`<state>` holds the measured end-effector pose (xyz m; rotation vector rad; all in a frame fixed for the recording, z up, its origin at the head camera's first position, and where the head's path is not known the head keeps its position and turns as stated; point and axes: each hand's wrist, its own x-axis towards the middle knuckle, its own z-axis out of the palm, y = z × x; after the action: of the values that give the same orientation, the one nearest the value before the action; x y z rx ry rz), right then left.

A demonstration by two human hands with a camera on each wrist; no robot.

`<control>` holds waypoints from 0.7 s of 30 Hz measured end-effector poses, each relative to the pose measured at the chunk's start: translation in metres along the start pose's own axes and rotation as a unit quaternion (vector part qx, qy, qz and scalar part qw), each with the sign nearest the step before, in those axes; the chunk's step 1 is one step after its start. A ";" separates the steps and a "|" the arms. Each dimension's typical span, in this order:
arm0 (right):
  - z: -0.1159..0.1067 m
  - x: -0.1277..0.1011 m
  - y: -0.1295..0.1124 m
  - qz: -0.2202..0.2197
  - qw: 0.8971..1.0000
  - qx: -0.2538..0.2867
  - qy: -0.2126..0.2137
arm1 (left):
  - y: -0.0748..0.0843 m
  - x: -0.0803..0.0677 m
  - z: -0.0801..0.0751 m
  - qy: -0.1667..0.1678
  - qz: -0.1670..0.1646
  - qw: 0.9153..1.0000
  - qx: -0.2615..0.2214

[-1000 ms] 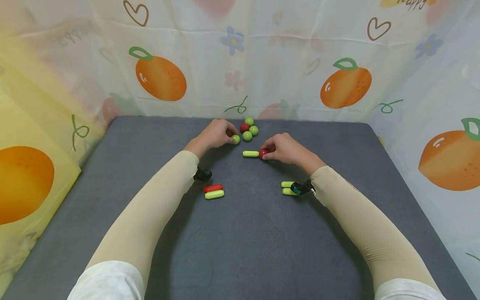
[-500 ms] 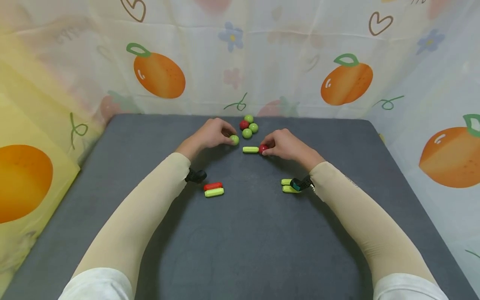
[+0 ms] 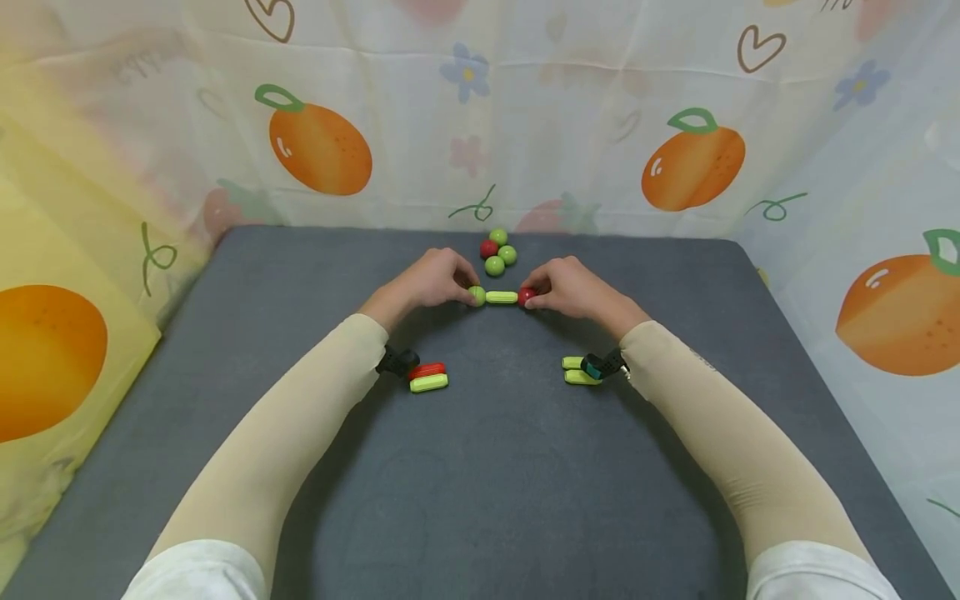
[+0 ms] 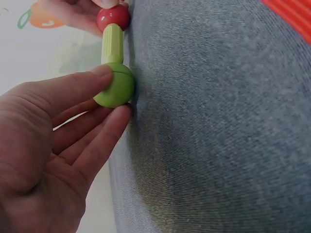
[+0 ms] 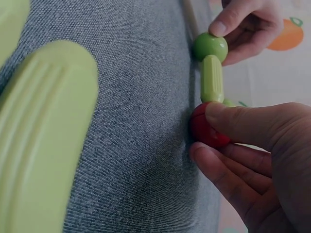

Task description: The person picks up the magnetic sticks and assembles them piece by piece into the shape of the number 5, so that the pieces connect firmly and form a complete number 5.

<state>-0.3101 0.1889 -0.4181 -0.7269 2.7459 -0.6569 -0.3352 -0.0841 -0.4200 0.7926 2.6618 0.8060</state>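
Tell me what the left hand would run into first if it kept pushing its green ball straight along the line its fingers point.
The left hand pinches the green ball, already against the green stick. Next in line, probably the red ball in the right hand.

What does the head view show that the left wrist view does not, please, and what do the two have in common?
Only the head view shows the cluster of loose balls behind the hands, the two green sticks under the right wrist, and both sleeved arms. Only the left wrist view shows closely how the left hand pinches the green ball between thumb and fingers. Both show the green ball, green stick and red ball in a row on the grey mat.
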 end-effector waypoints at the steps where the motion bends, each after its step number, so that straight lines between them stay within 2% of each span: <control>1: 0.000 0.000 0.000 0.000 1.000 0.000 0.000 | 0.000 0.000 0.001 0.000 -0.001 1.000 0.000; 7: -0.002 0.001 -0.002 0.006 1.000 0.002 -0.001 | 0.000 -0.002 0.003 0.002 -0.008 1.000 -0.015; 13: -0.003 0.001 -0.002 0.007 1.000 -0.001 -0.004 | -0.006 -0.006 0.003 -0.001 -0.011 0.998 -0.070; 21: 0.000 -0.003 0.006 0.013 0.999 0.044 -0.007 | -0.015 -0.008 0.008 0.001 -0.013 0.992 -0.127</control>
<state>-0.3103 0.1952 -0.4212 -0.6720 2.6914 -0.7581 -0.3319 -0.0957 -0.4351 0.6906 2.4970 1.1100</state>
